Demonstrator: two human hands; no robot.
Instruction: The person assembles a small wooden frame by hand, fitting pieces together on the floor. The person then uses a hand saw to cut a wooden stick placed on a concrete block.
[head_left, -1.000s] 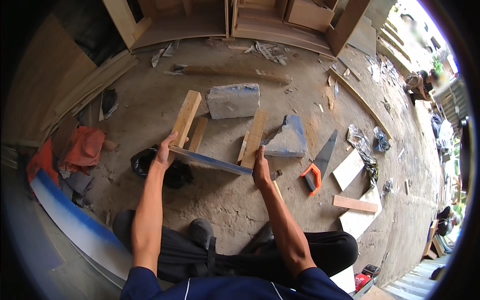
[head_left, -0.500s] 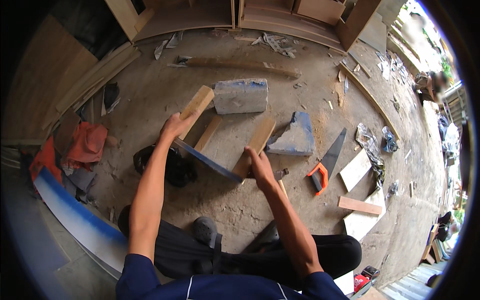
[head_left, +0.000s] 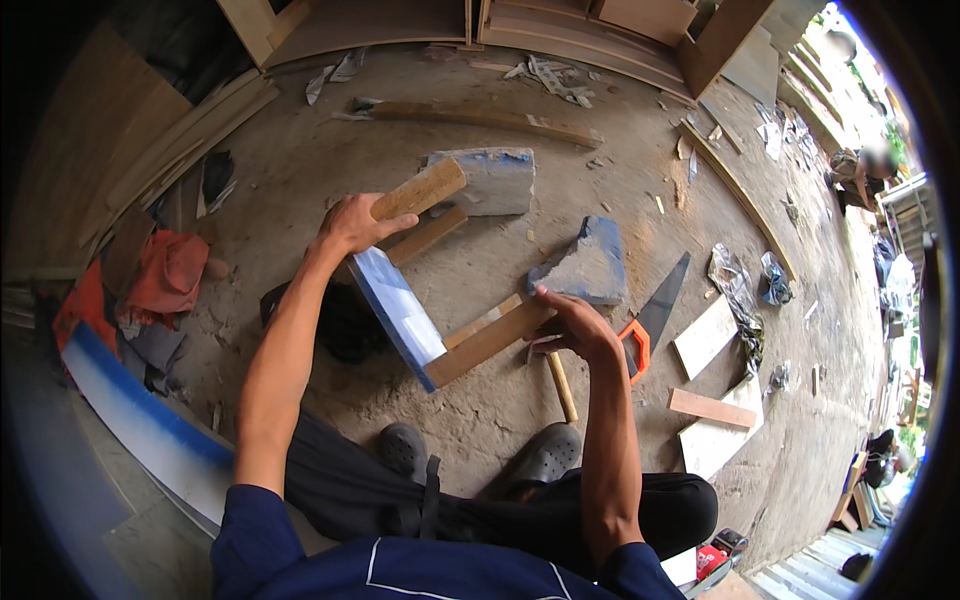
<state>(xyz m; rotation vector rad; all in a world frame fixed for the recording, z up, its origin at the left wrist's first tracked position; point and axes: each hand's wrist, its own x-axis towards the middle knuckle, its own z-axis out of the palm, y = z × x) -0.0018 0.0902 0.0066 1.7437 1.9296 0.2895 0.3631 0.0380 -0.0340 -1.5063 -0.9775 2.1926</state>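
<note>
Both hands hold a U-shaped wooden frame, made of a blue-and-white board (head_left: 398, 305) with wooden strips (head_left: 490, 342) standing off its two ends. At the far left corner my left hand (head_left: 352, 224) is closed around the board's end and a thick wooden strip (head_left: 425, 190), thumb across the wood. My right hand (head_left: 578, 325) grips the free end of the nearer strips, fingers partly hidden behind it. Beneath my right hand lies a hammer, its wooden handle (head_left: 562, 385) showing and its head mostly hidden. A handsaw (head_left: 660, 310) with an orange-and-black handle rests further right.
Two concrete blocks, one grey (head_left: 500, 185) and one blue-edged and broken (head_left: 585, 265), sit beyond the frame. White board offcuts (head_left: 708, 338) and a short wooden strip (head_left: 712, 408) lie right. Black plastic (head_left: 345, 330) is under my left forearm; orange cloth (head_left: 165, 275) lies left.
The frame has swung and tilted, so the board's blue-and-white face now shows. My left hand has moved slightly farther away; my right hand has shifted right along the nearer strips.
</note>
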